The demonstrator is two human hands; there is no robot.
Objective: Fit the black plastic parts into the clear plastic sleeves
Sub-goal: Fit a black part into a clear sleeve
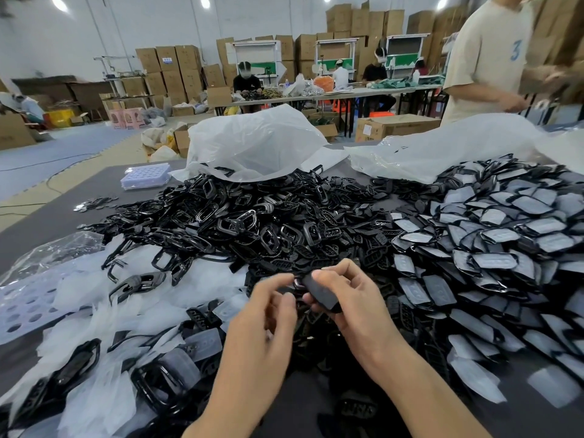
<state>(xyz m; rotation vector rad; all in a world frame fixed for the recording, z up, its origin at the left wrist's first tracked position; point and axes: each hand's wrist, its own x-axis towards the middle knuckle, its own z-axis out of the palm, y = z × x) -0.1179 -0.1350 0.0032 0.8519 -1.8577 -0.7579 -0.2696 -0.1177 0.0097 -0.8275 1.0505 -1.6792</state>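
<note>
My right hand (350, 298) grips a flat black plastic part (320, 294) between thumb and fingers, just above the table's near middle. My left hand (271, 311) is beside it, its curled fingertips at the part's left end, where a small shiny ring shows. Whether a clear sleeve is on the part I cannot tell. A large heap of loose black parts (240, 222) lies beyond the hands. Clear plastic sleeves (132, 298) are scattered at the left. Sleeved black parts (493, 248) are piled at the right.
Two big white plastic bags (252, 143) lie at the table's far side. A perforated clear tray (22, 308) sits at the left edge, a small plastic box (145, 177) further back. A person in a cream shirt (486, 58) stands at the far right.
</note>
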